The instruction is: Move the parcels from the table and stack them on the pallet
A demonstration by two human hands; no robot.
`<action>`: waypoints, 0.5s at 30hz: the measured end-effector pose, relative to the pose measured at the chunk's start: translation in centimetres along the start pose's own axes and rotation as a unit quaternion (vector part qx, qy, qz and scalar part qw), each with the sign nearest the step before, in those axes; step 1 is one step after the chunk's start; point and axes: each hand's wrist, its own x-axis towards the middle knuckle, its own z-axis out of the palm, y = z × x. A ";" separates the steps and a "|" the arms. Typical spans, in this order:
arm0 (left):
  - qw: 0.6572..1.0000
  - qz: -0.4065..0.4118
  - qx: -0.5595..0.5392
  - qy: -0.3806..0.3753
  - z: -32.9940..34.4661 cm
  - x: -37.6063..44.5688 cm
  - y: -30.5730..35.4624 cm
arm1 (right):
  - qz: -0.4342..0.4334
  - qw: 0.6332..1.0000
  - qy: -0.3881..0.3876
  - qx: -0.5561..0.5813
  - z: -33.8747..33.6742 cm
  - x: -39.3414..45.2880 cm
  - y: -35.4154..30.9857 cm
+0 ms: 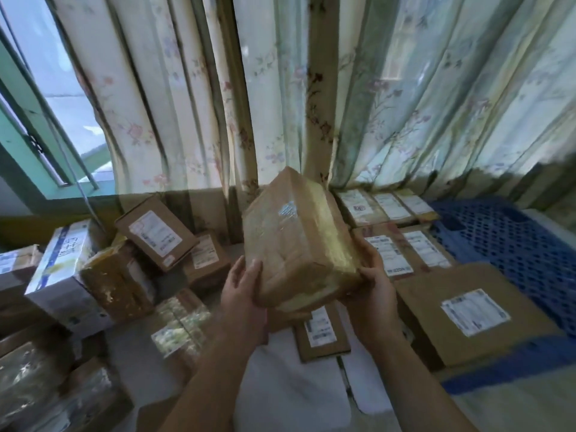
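Both hands hold up a brown taped parcel (299,241) in the middle of the view, tilted so that its far end points up toward the curtain (193,98). The left hand (244,291) grips the parcel's near left corner, thumb lying on the top face and fingers wrapped underneath; the right hand (372,285) clasps the near right side, fingers curled round the edge. The parcel is clear of everything below it, between the heap on the left and the blue pallet (505,232) on the right. On the pallet lie flat cardboard parcels with white labels: a large one (470,316) nearest, two more (405,247) behind it, and a back row of three (386,205) close to the curtain. To the left, on the table, a loose pile of boxes (131,266) leans at odd angles (one of them is a white carton (62,263) with printed lettering). Below the held parcel a small labelled box (321,332) lies flat on a pale surface (280,385). A window with a green frame (28,145) shows at the upper left
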 end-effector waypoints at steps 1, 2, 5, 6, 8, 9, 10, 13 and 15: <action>0.998 -0.044 -0.027 -0.046 0.8 -0.6 -0.5 | -0.012 1.000 -0.002 -0.021 -1.1 -0.4 -0.5; 0.993 -0.070 -0.029 -0.087 1.5 -1.0 -1.2 | -0.027 0.998 0.000 -0.049 -2.0 -0.9 -1.0; 0.986 -0.066 -0.009 -0.152 3.6 -2.4 -3.6 | -0.109 0.972 0.061 -0.197 -4.7 -2.0 -2.9; 0.986 -0.045 0.021 -0.159 4.3 -2.7 -4.5 | -0.140 0.958 0.079 -0.238 -5.7 -2.1 -3.6; 0.973 0.029 0.139 -0.181 6.2 -3.5 -6.1 | -0.159 0.958 0.075 -0.226 -7.3 -2.2 -5.7; 0.955 0.077 0.207 -0.199 7.5 -4.0 -6.9 | -0.146 0.966 0.048 -0.208 -8.1 -2.4 -6.6; 0.932 0.121 0.259 -0.223 8.8 -4.5 -7.7 | -0.138 0.969 0.019 -0.206 -8.9 -2.5 -7.7; 0.896 0.192 0.280 -0.285 13.1 -5.8 -9.8 | -0.146 0.960 0.014 -0.239 -12.8 -2.0 -10.2; 0.897 0.215 0.267 -0.281 15.9 -6.2 -11.2 | -0.150 0.965 0.048 -0.212 -16.0 -1.2 -12.3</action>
